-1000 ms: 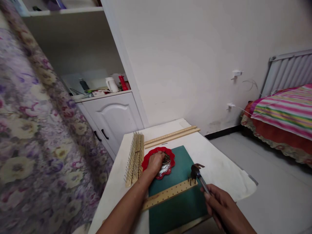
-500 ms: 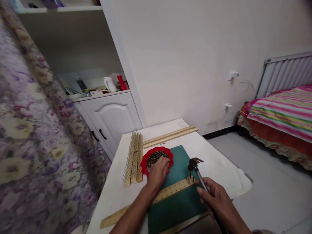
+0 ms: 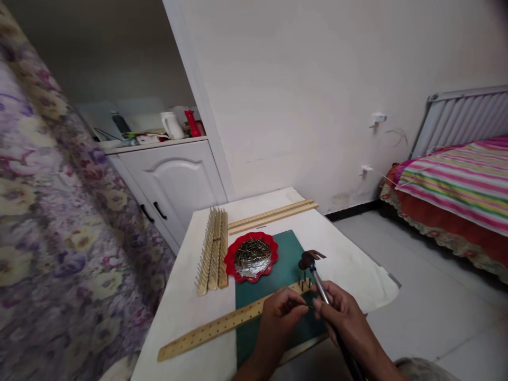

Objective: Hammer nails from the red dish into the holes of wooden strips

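My left hand (image 3: 281, 320) pinches a thin nail (image 3: 310, 307) over the green mat, close to the fingertips of my right hand. A claw hammer (image 3: 319, 284) is gripped in my right hand (image 3: 343, 309), its head tilted up and away from me. Just beyond both hands, a drilled wooden strip (image 3: 216, 326) lies across the mat, with several dark nails (image 3: 304, 280) upright at its right end. A red scalloped dish (image 3: 230, 259) behind it holds dark nails (image 3: 253, 247) and silvery ones (image 3: 254, 266).
The green mat (image 3: 286, 248) lies on a white table (image 3: 333, 254). Wooden strips full of upright nails (image 3: 212, 254) stand at the left, and plain strips (image 3: 273, 214) lie at the back with one loose nail (image 3: 261, 227). A floral curtain (image 3: 51, 238) hangs left.
My left hand has left the red dish and come back toward me with a nail, beside my right hand. The hammer remains in my right hand. The view has shifted slightly.
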A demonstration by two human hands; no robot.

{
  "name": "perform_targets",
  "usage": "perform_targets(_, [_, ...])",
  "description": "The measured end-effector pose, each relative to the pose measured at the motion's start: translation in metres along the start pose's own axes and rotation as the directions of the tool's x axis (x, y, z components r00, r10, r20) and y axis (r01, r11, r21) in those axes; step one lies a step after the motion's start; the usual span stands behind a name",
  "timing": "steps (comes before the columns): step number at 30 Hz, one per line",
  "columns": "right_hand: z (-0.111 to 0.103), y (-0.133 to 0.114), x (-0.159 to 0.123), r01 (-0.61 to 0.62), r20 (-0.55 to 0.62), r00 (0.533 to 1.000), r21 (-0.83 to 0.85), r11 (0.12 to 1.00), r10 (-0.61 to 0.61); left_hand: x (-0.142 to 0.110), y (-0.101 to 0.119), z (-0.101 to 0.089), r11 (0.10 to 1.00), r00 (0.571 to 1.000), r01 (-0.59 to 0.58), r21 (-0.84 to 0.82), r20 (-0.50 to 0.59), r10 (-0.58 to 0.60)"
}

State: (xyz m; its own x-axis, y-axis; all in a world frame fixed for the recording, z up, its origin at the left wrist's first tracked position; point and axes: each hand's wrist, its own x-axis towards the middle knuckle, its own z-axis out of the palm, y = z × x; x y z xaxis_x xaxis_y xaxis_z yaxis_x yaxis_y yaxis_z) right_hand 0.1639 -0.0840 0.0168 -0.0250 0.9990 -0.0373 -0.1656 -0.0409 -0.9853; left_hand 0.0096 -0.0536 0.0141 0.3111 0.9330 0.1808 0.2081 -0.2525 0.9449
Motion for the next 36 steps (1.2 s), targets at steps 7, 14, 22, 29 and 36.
perform_targets(7, [0.003, -0.001, 0.003, -0.004, -0.044, 0.999, 0.029, 1.000, 0.005, -0.004, -0.022, 0.024, 0.822, 0.967, 0.178, -0.540, -0.059, -0.248])
perform_targets(14, [0.000, -0.005, -0.001, -0.007, -0.067, 0.998, -0.054, 0.998, 0.003, 0.021, -0.017, -0.014, 0.999, 0.975, 0.031, 0.024, -0.220, -0.025])
perform_targets(22, [-0.004, -0.007, -0.003, -0.024, -0.055, 0.998, -0.049, 0.998, 0.022, 0.032, -0.030, -0.011, 0.928, 0.984, -0.073, 0.366, -0.124, 0.127])
perform_targets(29, [-0.003, -0.008, -0.004, -0.039, -0.050, 0.998, -0.061, 0.997, 0.036, 0.031, -0.035, -0.009, 0.878, 0.984, -0.110, 0.465, -0.072, 0.161])
perform_targets(36, [-0.003, -0.009, -0.006, -0.009, 0.071, 0.997, -0.088, 0.996, 0.015, 0.036, -0.038, -0.006, 0.869, 0.987, -0.089, 0.487, -0.072, 0.142])
